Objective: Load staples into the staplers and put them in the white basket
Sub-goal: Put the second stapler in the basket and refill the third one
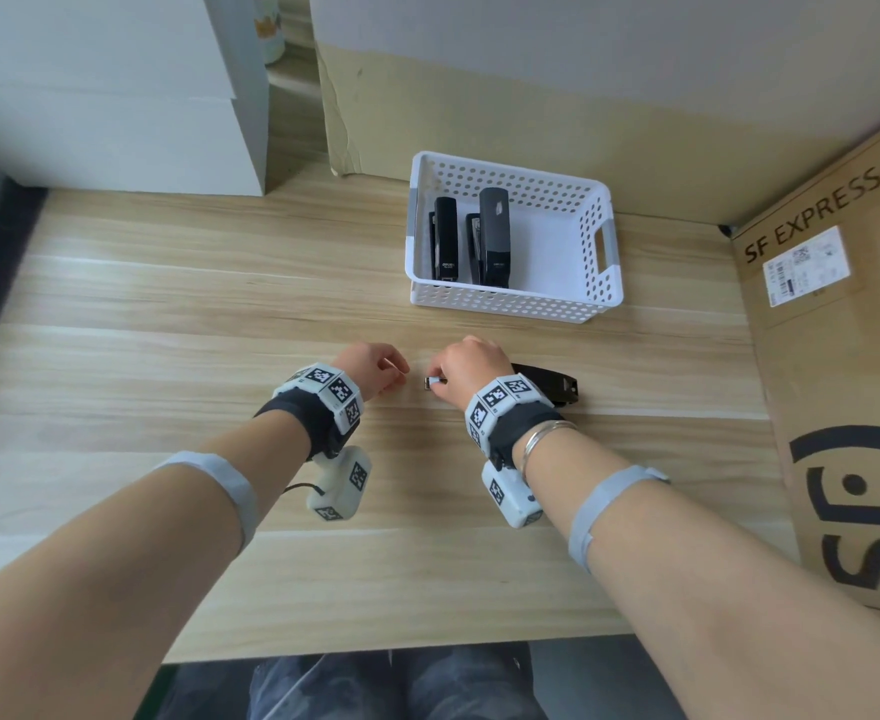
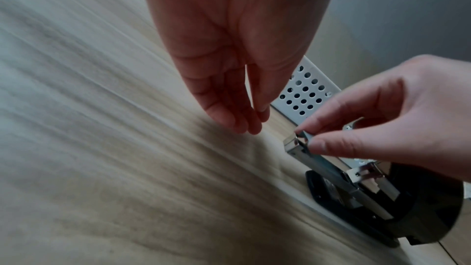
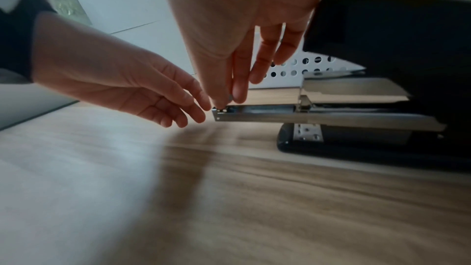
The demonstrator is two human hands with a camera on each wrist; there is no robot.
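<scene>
A black stapler lies on the wooden table with its lid swung up and its metal magazine pointing left. My right hand pinches a short staple strip between thumb and forefinger right over the magazine's front end. My left hand hovers just left of that end with relaxed fingers and holds nothing. The white basket stands behind the hands. Inside it lie two black staplers, side by side.
A large cardboard box marked SF EXPRESS walls off the right side of the table. Another cardboard sheet stands behind the basket, and white boxes are stacked at the back left. The table's front edge is close to my body.
</scene>
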